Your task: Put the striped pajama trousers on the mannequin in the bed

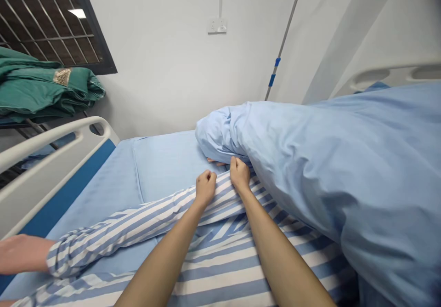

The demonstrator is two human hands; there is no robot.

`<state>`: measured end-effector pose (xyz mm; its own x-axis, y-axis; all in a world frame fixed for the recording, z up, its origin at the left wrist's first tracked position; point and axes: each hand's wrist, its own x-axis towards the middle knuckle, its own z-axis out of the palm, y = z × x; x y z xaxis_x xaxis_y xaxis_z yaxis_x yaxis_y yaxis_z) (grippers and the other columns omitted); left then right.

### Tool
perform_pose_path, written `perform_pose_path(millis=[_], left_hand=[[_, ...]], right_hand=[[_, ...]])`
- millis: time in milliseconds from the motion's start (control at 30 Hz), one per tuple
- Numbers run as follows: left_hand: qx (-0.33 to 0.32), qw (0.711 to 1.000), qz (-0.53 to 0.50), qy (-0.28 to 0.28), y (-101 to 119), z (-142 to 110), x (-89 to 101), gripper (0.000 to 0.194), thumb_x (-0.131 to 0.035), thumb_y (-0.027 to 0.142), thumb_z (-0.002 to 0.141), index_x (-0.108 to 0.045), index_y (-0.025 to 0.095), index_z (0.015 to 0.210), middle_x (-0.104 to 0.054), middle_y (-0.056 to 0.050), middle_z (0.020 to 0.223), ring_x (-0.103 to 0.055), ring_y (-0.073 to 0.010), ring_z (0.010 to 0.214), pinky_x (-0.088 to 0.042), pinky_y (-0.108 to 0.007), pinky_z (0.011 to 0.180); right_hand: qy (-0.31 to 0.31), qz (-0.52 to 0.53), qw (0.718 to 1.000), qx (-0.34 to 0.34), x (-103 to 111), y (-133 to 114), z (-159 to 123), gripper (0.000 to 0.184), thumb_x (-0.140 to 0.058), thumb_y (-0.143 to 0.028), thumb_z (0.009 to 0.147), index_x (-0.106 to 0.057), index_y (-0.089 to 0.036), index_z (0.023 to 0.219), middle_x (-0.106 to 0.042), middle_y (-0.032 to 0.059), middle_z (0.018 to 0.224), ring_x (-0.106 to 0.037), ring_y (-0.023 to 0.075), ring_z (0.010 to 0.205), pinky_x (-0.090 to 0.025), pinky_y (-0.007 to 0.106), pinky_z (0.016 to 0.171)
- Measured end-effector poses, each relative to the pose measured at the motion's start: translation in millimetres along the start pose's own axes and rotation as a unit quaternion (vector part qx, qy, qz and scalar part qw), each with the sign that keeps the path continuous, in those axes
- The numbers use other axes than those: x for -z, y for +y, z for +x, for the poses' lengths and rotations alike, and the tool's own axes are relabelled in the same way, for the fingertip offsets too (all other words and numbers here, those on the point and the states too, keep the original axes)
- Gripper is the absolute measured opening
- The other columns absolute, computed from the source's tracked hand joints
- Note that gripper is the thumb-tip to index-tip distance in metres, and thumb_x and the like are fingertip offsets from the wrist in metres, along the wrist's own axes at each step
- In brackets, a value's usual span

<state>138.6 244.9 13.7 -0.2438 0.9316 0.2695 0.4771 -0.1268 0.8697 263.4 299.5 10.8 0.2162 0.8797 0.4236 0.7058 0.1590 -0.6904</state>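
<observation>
Trousers (127, 228): blue-and-white stripes.
Grip: your left hand (206, 187) and right hand (240, 173) curled closed over the trousers; can't tell whether cloth's caught.
Tag (62, 76): lettering blurred.

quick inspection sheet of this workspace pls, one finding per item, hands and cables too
Surface: pale-blue cloth bed sheet, creased
Things at hand: blue-and-white striped cloth trousers, worn; puffy light-blue fabric quilt beside the hands
Clutter: folded green cloth bundle beyond the white bed-end board with blue panel
Hands: left hand curled over the trouser leg; right hand curled at the quilt's edge; grip on cloth unclear
Cables: nothing seen loose
Surroundings: silver metal drip pole, dark-framed barred window, white rectangular wall socket
</observation>
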Motion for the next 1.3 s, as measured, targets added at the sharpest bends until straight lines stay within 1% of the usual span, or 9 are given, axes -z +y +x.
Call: perform_pose_path(millis=[167,300,433,600,700,800,967,1133,1300], left_hand=[[0.03,0.995,0.09,0.03,-55.8,-31.7,118.9,0.029,-0.039,0.034,0.075,-0.034,0.02,0.05,-0.031,0.006,0.049,-0.034,-0.0093,0.053,-0.024,-0.023,0.054],[0.1,0.972,0.172,0.128,-102.9,-55.5,225.1,0.031,-0.04,0.038,0.075,-0.033,0.02,0.05,-0.031,0.006,0.047,-0.036,-0.0103,0.053,-0.025,-0.023,0.054],[0.144,0.955,0.194,0.175,-134.5,-76.8,285.0,0.033,-0.038,0.04,0.077,-0.032,0.02,0.051,-0.031,0.006,0.046,-0.037,-0.0109,0.052,-0.026,-0.023,0.053],[0.159,0.944,0.188,0.22,-144.2,-90.2,294.7,0.033,-0.039,0.04,0.077,-0.033,0.02,0.051,-0.032,0.005,0.047,-0.037,-0.0111,0.053,-0.025,-0.023,0.054],[0.151,0.946,0.155,0.24,-139.6,-87.4,296.4,0.034,-0.038,0.04,0.078,-0.031,0.02,0.051,-0.03,0.005,0.047,-0.036,-0.0107,0.053,-0.026,-0.023,0.055],[0.137,0.947,0.115,0.266,-131.1,-78.0,300.6,0.034,-0.038,0.039,0.079,-0.033,0.02,0.052,-0.031,0.006,0.048,-0.035,-0.0105,0.052,-0.026,-0.023,0.054],[0.115,0.955,0.026,0.272,-129.8,-68.3,299.9,0.035,-0.034,0.042,0.082,-0.034,0.021,0.054,-0.033,0.006,0.048,-0.035,-0.0101,0.051,-0.028,-0.023,0.053],[0.135,0.955,0.104,0.244,-143.6,-75.9,294.2,0.034,-0.036,0.04,0.081,-0.037,0.02,0.053,-0.037,0.005,0.047,-0.036,-0.0103,0.052,-0.027,-0.023,0.055],[0.124,0.96,0.033,0.25,-127.6,-66.0,274.6,0.036,-0.033,0.041,0.082,-0.035,0.02,0.053,-0.035,0.006,0.047,-0.036,-0.0098,0.051,-0.028,-0.023,0.054]], right_hand=[[-0.027,-0.059,0.998,-0.017,0.3,-5.5,-1.7,0.046,-0.027,-0.036,0.091,-0.064,-0.013,0.078,-0.065,0.0131,0.075,-0.051,0.0167,0.061,-0.024,0.028,0.057],[-0.071,-0.121,0.99,-0.022,6.1,-17.0,-2.9,0.042,-0.029,-0.035,0.091,-0.065,-0.014,0.085,-0.066,0.0146,0.08,-0.056,0.0186,0.066,-0.027,0.028,0.059],[-0.134,-0.148,0.98,-0.01,-3.3,-47.0,-19.9,0.033,-0.033,-0.03,0.09,-0.063,-0.016,0.087,-0.065,0.0124,0.077,-0.057,0.0186,0.065,-0.029,0.027,0.058],[-0.184,0.018,0.977,0.104,-63.7,-145.9,-101.6,0.035,-0.032,-0.033,0.09,-0.056,-0.02,0.068,-0.057,0.0026,0.058,-0.048,0.0147,0.054,-0.027,0.025,0.053],[-0.254,0.161,0.937,0.176,-106.4,-216.0,-165.7,0.041,-0.032,-0.039,0.089,-0.049,-0.02,0.057,-0.049,-0.0011,0.052,-0.042,0.0126,0.05,-0.024,0.024,0.05],[-0.281,0.235,0.911,0.19,-136.3,-259.1,-212.9,0.046,-0.027,-0.041,0.091,-0.045,-0.02,0.054,-0.045,-0.0019,0.05,-0.039,0.0118,0.049,-0.023,0.025,0.049],[-0.29,0.229,0.919,0.135,-157.5,-264.3,-239.5,0.051,-0.021,-0.041,0.092,-0.048,-0.019,0.054,-0.048,-0.0002,0.05,-0.039,0.0124,0.049,-0.022,0.026,0.048],[-0.291,0.219,0.917,0.164,-150.7,-259.4,-229.8,0.052,-0.022,-0.042,0.092,-0.052,-0.018,0.057,-0.049,-0.0008,0.051,-0.038,0.0107,0.05,-0.023,0.024,0.049],[-0.292,0.219,0.921,0.134,-145.2,-249.4,-215.8,0.05,-0.024,-0.041,0.091,-0.051,-0.017,0.056,-0.048,-0.0013,0.051,-0.039,0.01,0.05,-0.025,0.023,0.05]])
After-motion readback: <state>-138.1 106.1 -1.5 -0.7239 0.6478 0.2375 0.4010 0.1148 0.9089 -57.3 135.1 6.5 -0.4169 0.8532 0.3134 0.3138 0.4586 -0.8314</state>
